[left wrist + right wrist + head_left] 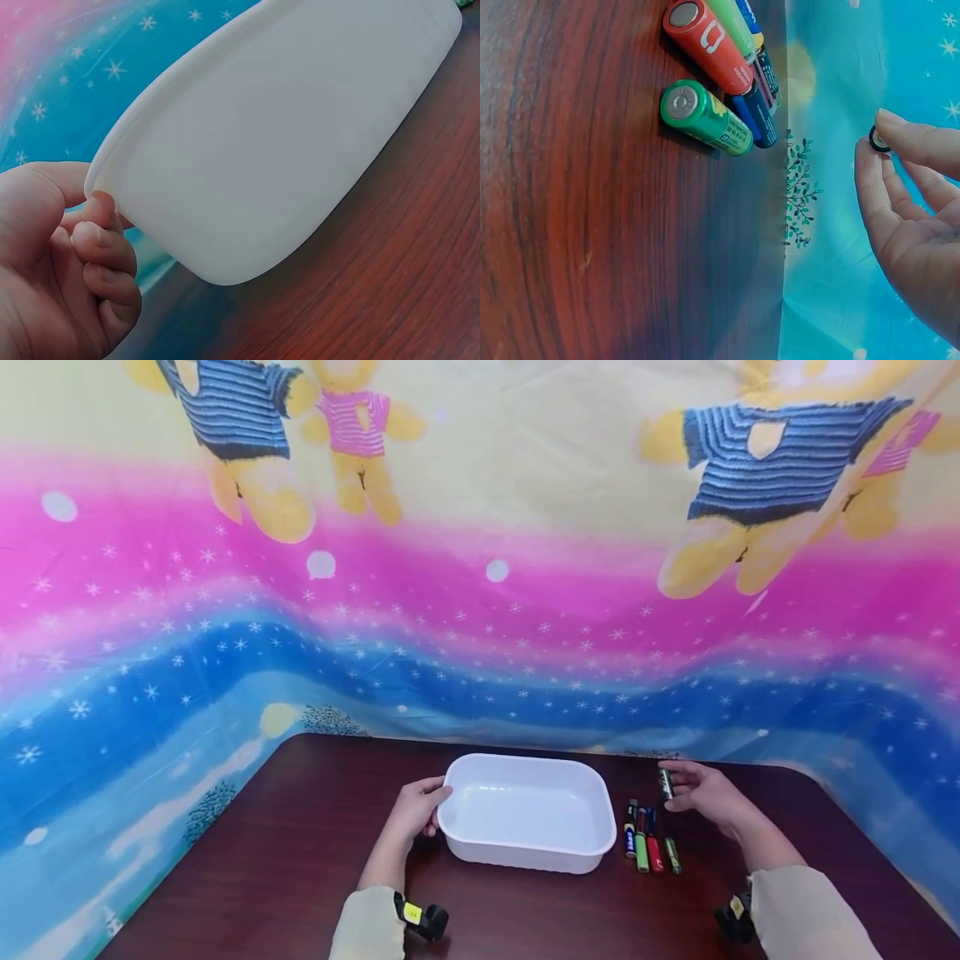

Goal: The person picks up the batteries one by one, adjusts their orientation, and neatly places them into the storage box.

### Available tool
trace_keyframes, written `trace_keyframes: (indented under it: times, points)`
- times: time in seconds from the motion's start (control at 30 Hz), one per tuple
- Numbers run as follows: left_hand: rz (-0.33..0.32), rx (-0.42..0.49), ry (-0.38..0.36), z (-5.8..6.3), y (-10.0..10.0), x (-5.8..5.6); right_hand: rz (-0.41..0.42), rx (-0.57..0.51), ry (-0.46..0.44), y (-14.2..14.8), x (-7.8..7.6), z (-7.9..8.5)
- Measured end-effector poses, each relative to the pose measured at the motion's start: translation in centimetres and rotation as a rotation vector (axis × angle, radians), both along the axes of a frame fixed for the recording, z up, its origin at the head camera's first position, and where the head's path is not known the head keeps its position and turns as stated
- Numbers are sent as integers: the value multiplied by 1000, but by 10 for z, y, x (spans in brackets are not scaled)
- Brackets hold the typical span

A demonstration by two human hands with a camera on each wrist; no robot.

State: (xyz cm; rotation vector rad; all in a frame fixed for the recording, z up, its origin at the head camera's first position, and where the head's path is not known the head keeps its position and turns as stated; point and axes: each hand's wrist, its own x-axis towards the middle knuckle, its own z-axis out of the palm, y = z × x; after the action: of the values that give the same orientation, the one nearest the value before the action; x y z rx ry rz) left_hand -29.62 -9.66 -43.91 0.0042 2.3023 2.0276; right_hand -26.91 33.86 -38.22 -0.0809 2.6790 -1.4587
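In the head view, your left hand grips the left end of the white plastic tray, which stands upright on the dark wood table with nothing visible inside. Your right hand pinches a dark cylindrical battery to the right of the tray, apart from it. Between tray and right hand lie the loose batteries, among them a blue-labelled battery, a lime-green battery, a red battery and a yellow-green battery. In the left wrist view, your fingers curl under the tray's rim; the tray's far end is cut off. In the right wrist view, your thumb and fingertips hold the dark battery, with only its ringed end showing; it appears clear of the table. Judge the step in hand as handling one battery while steadying the tray. The next move calls for a firm pinch, controlled battery orientation and clearance from the loose batteries.
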Motion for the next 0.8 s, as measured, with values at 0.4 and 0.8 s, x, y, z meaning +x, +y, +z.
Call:
trace_keyframes:
  times: [0.4,0.8]
  points:
    - [-9,17,-2,0,1,0,-25,-1,15,-6,-6,2]
    - [-6,31,-30,-2,2,1,-11,-24,10,-15,-13,14]
